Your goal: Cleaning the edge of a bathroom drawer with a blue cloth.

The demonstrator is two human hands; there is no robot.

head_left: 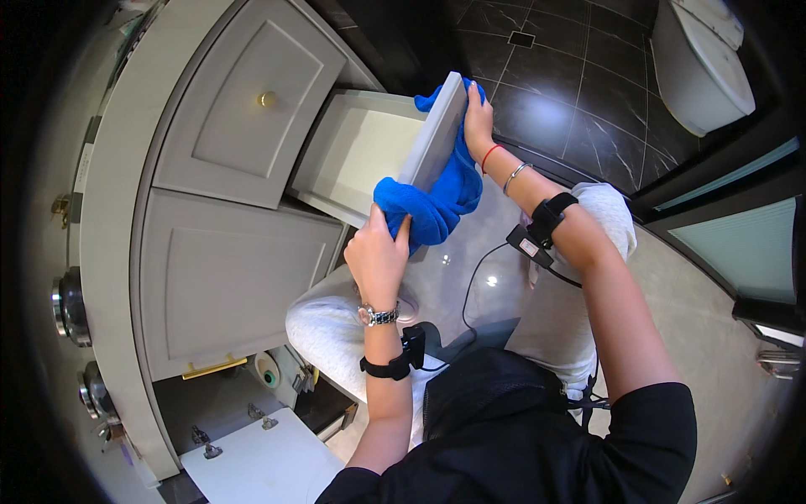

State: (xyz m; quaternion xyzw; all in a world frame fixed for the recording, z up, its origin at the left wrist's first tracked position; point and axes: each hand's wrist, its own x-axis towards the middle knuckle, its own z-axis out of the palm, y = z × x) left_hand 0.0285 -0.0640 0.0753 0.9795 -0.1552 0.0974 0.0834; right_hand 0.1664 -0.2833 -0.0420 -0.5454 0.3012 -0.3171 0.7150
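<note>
A grey drawer [357,139] stands pulled out from the cabinet, with nothing seen inside it. A blue cloth [441,210] is draped over the outer face of its front panel [430,139] and wraps around both ends. My left hand [376,259] is closed on the bunched cloth at the panel's near end, thumb and fingers pinching it. At the far end, my right hand [478,126] grips the cloth against the panel's outer side, with its fingertips near the top edge. Part of the right hand's grip is hidden.
A closed grey cabinet front [239,101] with a gold knob is left of the drawer. Lower left, a white door [264,462] hangs open beside a roll [267,370]. A black cable [468,294] runs between my wrist straps. A white toilet [701,76] stands far right.
</note>
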